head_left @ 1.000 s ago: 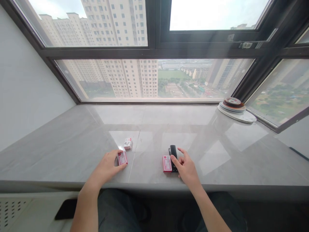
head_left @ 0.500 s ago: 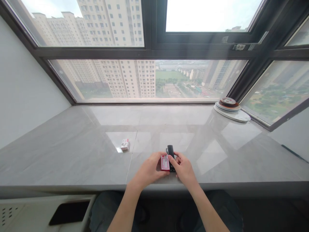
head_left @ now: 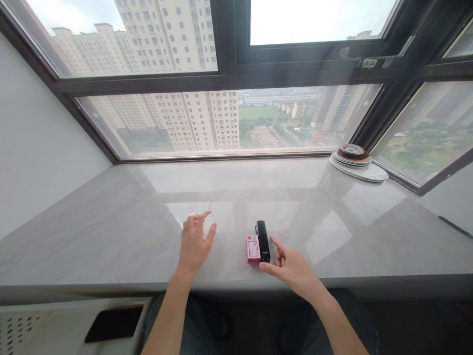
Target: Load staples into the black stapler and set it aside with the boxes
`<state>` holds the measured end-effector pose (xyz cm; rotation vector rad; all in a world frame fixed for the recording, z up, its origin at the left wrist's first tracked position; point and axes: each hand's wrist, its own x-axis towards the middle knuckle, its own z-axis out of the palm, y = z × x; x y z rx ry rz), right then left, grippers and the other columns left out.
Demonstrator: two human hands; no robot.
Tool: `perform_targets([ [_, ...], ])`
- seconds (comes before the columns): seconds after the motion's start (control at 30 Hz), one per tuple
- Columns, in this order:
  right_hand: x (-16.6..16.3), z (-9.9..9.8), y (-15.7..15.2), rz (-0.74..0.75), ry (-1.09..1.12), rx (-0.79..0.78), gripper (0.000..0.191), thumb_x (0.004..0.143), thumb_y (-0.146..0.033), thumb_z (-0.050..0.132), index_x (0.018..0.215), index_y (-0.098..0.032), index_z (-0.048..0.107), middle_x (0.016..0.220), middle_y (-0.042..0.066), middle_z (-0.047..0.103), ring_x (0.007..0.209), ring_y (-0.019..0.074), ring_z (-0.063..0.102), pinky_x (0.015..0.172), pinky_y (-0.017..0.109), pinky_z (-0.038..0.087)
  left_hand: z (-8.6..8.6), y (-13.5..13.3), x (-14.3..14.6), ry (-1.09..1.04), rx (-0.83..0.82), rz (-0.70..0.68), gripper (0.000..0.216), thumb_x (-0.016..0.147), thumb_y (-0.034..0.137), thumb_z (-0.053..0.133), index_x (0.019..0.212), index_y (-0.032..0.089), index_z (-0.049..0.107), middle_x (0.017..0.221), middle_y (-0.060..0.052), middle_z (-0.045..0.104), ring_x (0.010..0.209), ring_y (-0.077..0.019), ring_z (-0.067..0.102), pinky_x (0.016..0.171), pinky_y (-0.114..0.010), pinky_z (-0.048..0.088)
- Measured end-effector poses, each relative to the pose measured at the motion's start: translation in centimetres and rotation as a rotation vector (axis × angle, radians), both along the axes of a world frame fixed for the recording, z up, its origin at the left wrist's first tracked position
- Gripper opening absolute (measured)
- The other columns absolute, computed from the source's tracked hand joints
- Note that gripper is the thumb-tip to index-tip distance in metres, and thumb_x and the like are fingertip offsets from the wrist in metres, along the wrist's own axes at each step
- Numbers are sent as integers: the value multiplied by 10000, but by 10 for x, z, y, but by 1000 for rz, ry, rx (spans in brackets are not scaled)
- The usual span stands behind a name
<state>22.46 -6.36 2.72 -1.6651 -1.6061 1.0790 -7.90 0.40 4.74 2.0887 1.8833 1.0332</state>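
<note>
A black stapler [head_left: 263,241] lies lengthwise on the counter, side by side with a pink-and-white box [head_left: 253,250] on its left. My right hand [head_left: 291,266] is open at the stapler's right side, thumb near its front end and index finger near its long edge. Whether the thumb touches it I cannot tell. Farther left, my left hand [head_left: 193,246] reaches over the small white box, which it hides almost wholly. Its thumb and index finger are spread apart, and no object shows between them.
A stack of plates [head_left: 354,160] stands in the counter's far right corner by the window. A thin dark strip [head_left: 455,227] lies at the right edge. Below the counter on the left, a dark phone-like slab [head_left: 114,324] rests on a pale surface [head_left: 55,320].
My left hand has let go of the pink-and-white box and moved left to the small white box. The right hand has loosened from the stapler and drawn slightly to the right.
</note>
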Motion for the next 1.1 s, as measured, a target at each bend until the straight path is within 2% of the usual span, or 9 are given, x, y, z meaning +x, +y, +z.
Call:
perform_targets([
  [0.03, -3, 1, 0, 6, -60, 11, 989, 746, -580, 800, 1577, -214, 411, 693, -57, 522, 639, 154, 508, 584, 262, 391, 0, 10, -16, 36, 6, 209, 468, 1036, 472, 442, 1436, 235, 493, 1281, -146, 568, 1236, -324, 540, 1075, -480, 404],
  [0.07, -6, 3, 1, 13, -111, 20, 996, 735, -562, 811, 1578, -215, 408, 683, -58, 525, 638, 157, 515, 574, 261, 374, -1, 20, -30, 58, -54, 335, 474, 1044, 479, 398, 1420, 210, 500, 1251, -163, 590, 1191, -342, 567, 1019, -479, 431],
  [0.1, -9, 5, 2, 23, -149, 24, 999, 732, -547, 815, 1579, -214, 402, 676, -58, 533, 639, 162, 527, 566, 261, 361, -3, 28, -41, 78, -151, 349, 469, 1050, 476, 361, 1399, 203, 512, 1222, -167, 619, 1143, -349, 596, 960, -465, 453],
  [0.2, -16, 13, 7, 68, -172, 43, 890, 746, -511, 806, 1523, -241, 464, 677, -52, 587, 650, 176, 574, 567, 260, 361, -9, 45, -42, 105, -326, 199, 427, 1063, 456, 304, 1335, 238, 551, 1115, -123, 702, 1024, -327, 660, 833, -391, 467],
  [0.43, -24, 21, 16, 127, -153, 109, 546, 770, -436, 779, 1272, -297, 617, 871, -8, 730, 779, 224, 673, 641, 266, 411, -19, 35, 57, 84, -341, -186, 398, 1086, 500, 260, 1231, 311, 579, 957, -19, 739, 915, -237, 699, 761, -290, 441],
  [0.57, -27, 20, 21, 165, -152, 113, 514, 755, -391, 791, 1229, -285, 622, 881, -5, 741, 789, 227, 685, 664, 271, 426, -14, 24, 84, 65, -367, -303, 500, 1091, 528, 161, 1151, 301, 602, 928, -19, 737, 853, -229, 701, 711, -285, 436],
  [0.8, -28, 19, 25, 212, -167, 121, 523, 740, -351, 804, 1223, -260, 625, 943, 17, 745, 799, 228, 678, 677, 276, 431, -20, 10, 95, 99, -345, -218, 518, 1086, 506, 188, 1470, 261, 434, 1150, -102, 735, 1063, -284, 695, 840, -332, 457],
  [0.9, -22, 19, 27, 236, -153, 122, 498, 742, -348, 798, 1205, -262, 637, 954, 16, 751, 805, 227, 673, 683, 276, 434, -24, 9, 105, 181, -352, -151, 561, 1086, 468, 173, 1518, 176, 377, 1085, -157, 742, 1028, -324, 707, 834, -365, 472],
  [1.1, 31, 18, 42, 264, -116, 117, 444, 753, -379, 745, 1171, -250, 668, 987, 19, 767, 859, 250, 677, 731, 300, 467, -17, 20, 165, 249, -414, -216, 591, 1077, 379, 153, 1533, 60, 354, 1142, -262, 702, 1057, -362, 699, 893, -445, 500],
])
